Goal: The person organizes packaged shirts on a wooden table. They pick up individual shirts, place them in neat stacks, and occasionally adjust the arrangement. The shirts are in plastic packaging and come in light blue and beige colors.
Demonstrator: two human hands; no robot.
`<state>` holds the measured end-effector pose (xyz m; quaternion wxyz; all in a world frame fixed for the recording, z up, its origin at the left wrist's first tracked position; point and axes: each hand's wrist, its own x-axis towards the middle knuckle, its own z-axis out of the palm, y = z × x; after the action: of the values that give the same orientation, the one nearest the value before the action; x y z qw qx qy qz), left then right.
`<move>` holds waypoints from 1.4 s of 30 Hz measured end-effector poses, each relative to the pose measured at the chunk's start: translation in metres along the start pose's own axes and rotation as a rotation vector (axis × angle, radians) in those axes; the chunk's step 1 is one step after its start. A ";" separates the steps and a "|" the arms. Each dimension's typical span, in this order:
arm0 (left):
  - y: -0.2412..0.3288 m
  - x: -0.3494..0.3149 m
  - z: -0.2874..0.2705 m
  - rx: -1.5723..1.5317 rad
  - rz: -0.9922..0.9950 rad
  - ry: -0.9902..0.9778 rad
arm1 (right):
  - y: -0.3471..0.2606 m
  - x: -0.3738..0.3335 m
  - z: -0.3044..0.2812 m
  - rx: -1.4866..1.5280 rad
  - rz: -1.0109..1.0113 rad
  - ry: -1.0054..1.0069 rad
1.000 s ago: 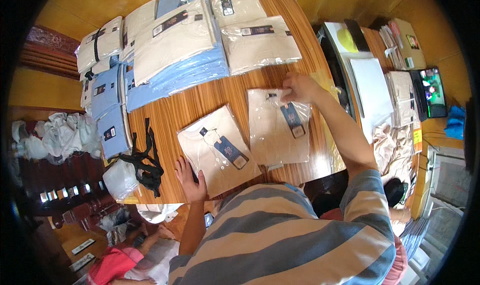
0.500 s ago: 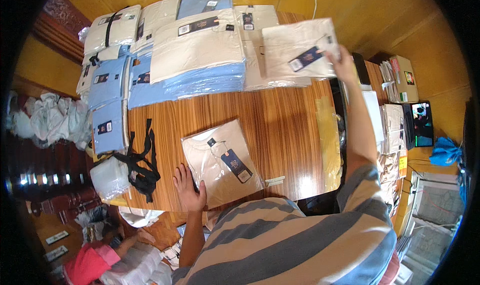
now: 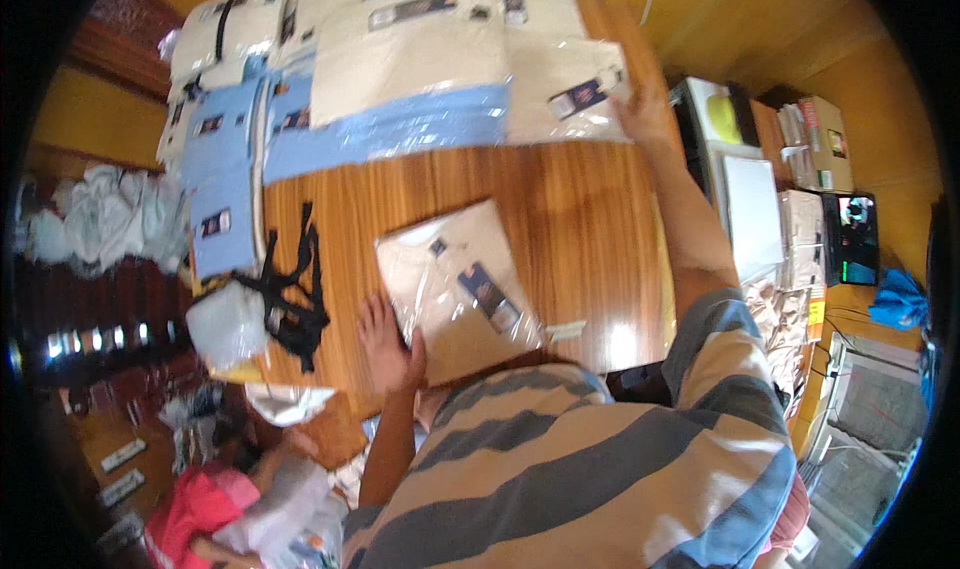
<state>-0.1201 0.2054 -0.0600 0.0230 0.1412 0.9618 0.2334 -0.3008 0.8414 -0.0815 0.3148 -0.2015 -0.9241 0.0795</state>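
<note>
A clear-bagged beige shirt (image 3: pixel 430 314) with a dark hang tag lies tilted on the wooden table in front of me. Flat beside its left edge rests my left hand (image 3: pixel 390 354), fingers spread, thumb touching the bag. Far right, my right hand (image 3: pixel 645 114) is at the right edge of a bagged cream shirt (image 3: pixel 540 64) on the far stack. Its blurred fingers appear closed on the plastic edge. Next to that shirt stand piles of bagged cream shirts (image 3: pixel 410 59) and bagged light blue shirts (image 3: pixel 225 119).
Black straps (image 3: pixel 300 329) and a clear plastic bundle (image 3: pixel 228 329) lie at the table's left edge. Right of the table are white papers (image 3: pixel 750 209) and a lit screen (image 3: pixel 857 239). A person in a red sleeve (image 3: pixel 200 509) is at the lower left.
My right hand has brought the cream shirt down onto the far right stack, moving slightly left. My left hand stays beside the beige shirt. The whole view has shifted a little.
</note>
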 end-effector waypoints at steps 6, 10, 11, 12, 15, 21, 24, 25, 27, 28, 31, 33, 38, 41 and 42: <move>-0.005 -0.007 0.004 -0.061 -0.010 0.069 | -0.165 -0.140 -0.121 0.367 -0.074 -0.097; -0.016 -0.009 0.012 -0.099 0.021 0.071 | -0.242 -0.256 -0.157 0.734 0.399 -0.528; -0.018 -0.009 0.014 -0.107 0.065 0.091 | -0.250 -0.279 -0.155 0.834 0.501 -0.576; -0.020 -0.010 0.015 -0.105 0.081 0.095 | -0.252 -0.294 -0.153 0.870 0.476 -0.604; -0.023 -0.011 0.015 -0.099 0.113 0.105 | -0.256 -0.305 -0.163 0.559 0.279 -0.579; 0.008 0.030 -0.029 -0.387 0.129 0.306 | -0.243 -0.307 -0.172 0.537 0.390 -0.420; 0.021 0.102 -0.042 -0.391 0.393 0.101 | -0.239 -0.312 -0.167 0.534 0.391 -0.387; 0.026 0.124 -0.042 -0.294 0.432 0.053 | -0.245 -0.311 -0.171 0.570 0.423 -0.429; 0.035 0.160 -0.040 -0.098 0.510 -0.052 | -0.255 -0.311 -0.180 0.600 0.451 -0.543; 0.036 0.173 -0.040 -0.049 0.521 -0.159 | -0.257 -0.310 -0.188 0.587 0.450 -0.611; 0.031 0.195 -0.041 0.094 0.566 -0.392 | -0.263 -0.303 -0.214 0.433 0.456 -0.790; 0.024 0.200 -0.043 0.182 0.607 -0.418 | -0.259 -0.302 -0.220 0.337 0.459 -0.837; 0.007 0.193 -0.055 0.195 0.546 -0.391 | -0.246 -0.307 -0.227 0.360 0.579 -0.637; 0.007 0.168 -0.059 0.174 0.369 -0.382 | -0.257 -0.322 -0.233 0.393 0.645 -0.582; 0.009 0.156 -0.058 0.158 0.308 -0.371 | -0.255 -0.331 -0.224 0.478 0.690 -0.611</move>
<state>-0.2742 0.2317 -0.0008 0.1520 0.3280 0.9235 0.1286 -0.0069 0.4748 -0.0169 0.0232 -0.3844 -0.8097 0.4427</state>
